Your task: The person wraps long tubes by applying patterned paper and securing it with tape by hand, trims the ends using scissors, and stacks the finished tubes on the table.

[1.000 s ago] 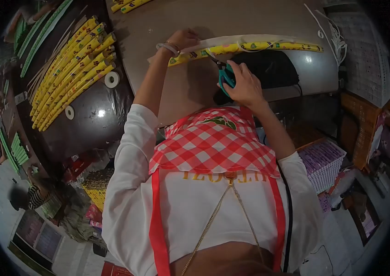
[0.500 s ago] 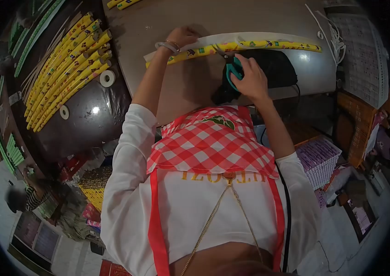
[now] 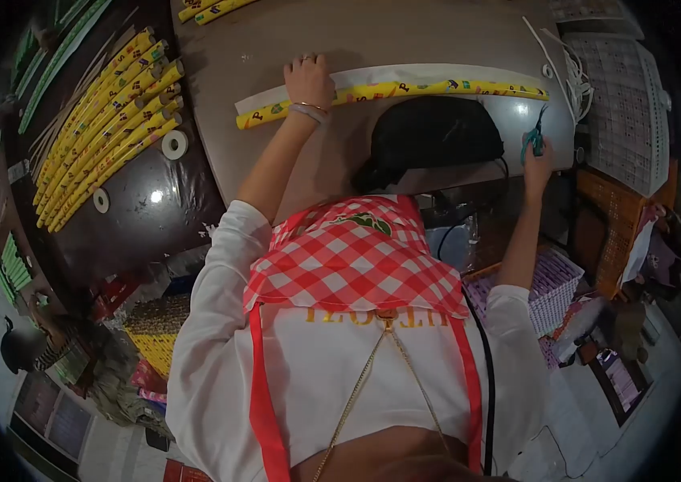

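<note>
A long roll of yellow printed paper [image 3: 404,90] lies across the table, with a white strip [image 3: 437,72] running along its far edge. My left hand [image 3: 309,80] rests over the roll's left part and the strip, its fingers bent down and closed at the strip, their tips hidden. A ring and a bracelet show on this hand. To the right, past the roll's end, my right hand [image 3: 539,166] is closed around the handles of teal scissors [image 3: 534,140], whose blades point away from me. A black padded object [image 3: 437,132] sits between my hands, close to the roll.
Several finished-looking yellow rolls [image 3: 107,128] lie on the dark table at left, beside a tape roll [image 3: 175,145] and a smaller one [image 3: 101,200]. White cords [image 3: 577,80] and a printed sheet [image 3: 617,104] are at right. A woven basket [image 3: 553,293] stands below. Other people [image 3: 27,345] work at far left.
My right hand has carried the scissors from the middle of the roll out to the right, away from it. My left hand has come back nearer over the roll.
</note>
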{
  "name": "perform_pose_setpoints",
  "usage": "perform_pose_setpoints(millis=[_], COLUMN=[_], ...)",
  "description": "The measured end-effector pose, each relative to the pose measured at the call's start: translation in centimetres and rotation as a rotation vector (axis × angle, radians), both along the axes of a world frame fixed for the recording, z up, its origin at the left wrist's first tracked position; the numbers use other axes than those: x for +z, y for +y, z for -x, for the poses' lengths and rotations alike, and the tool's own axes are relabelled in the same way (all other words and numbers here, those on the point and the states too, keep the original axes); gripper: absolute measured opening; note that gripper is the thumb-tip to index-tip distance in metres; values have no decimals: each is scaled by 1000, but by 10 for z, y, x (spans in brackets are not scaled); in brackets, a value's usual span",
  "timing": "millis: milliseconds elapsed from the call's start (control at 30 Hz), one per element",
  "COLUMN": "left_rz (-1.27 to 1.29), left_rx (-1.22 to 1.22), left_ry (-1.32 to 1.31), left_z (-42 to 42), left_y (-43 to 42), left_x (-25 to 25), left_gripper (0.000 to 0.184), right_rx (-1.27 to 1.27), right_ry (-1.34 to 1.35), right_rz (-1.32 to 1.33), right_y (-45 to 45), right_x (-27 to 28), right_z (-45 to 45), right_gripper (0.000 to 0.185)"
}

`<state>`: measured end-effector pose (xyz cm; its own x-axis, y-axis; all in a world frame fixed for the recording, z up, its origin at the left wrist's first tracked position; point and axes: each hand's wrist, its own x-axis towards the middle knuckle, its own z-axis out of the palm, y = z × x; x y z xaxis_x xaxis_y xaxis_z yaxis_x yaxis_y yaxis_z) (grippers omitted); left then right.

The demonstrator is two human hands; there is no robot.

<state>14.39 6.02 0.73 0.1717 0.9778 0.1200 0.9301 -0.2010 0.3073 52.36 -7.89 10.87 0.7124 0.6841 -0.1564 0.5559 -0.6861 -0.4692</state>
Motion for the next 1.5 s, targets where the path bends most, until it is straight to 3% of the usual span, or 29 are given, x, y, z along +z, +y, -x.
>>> perform_pose_setpoints(millis=[67,167,233,367,433,533,733,967,1133,1367,1500], left_rz=[-68,-21,53,26,197,365,462,570,481,518,599], left_rx=[-49,-113,33,-71,-217,-214,-321,-318,-358,-334,-466], left_ry=[1,-75,-135,-280,-289,-273,-482,-485,-453,-526,-589], left_z=[-1,-9,-16,-23,-29,-36,-28,-31,-35,-34,-32], left_y=[-2,-2,-4,11,24,39,50,49,53,50,55], left_x=[0,0,3,-4,-15,-18,-30,-16,-29,-26,-25], left_gripper=[18,16,14,18,21,22,32,29,29,29,29], right_rx=[92,265,366,599,613,731,821,862,886,871,886], right_ry=[146,154,59,103,90,-47,-152,-177,-101,-115,-119], right_rz=[-63,-140,-168,-171,-166,-46,85,177,424,430,412], right_y=[-4,-7,-8,-9,-2,11,38,55,66,67,68], right_x=[-13,-23,-15,-2,-6,-10,-14,-10,7,5,4], right_z=[12,53,95,150,165,176,182,182,180,179,178], right_gripper=[46,46,46,49,48,48,49,50,57,57,58])
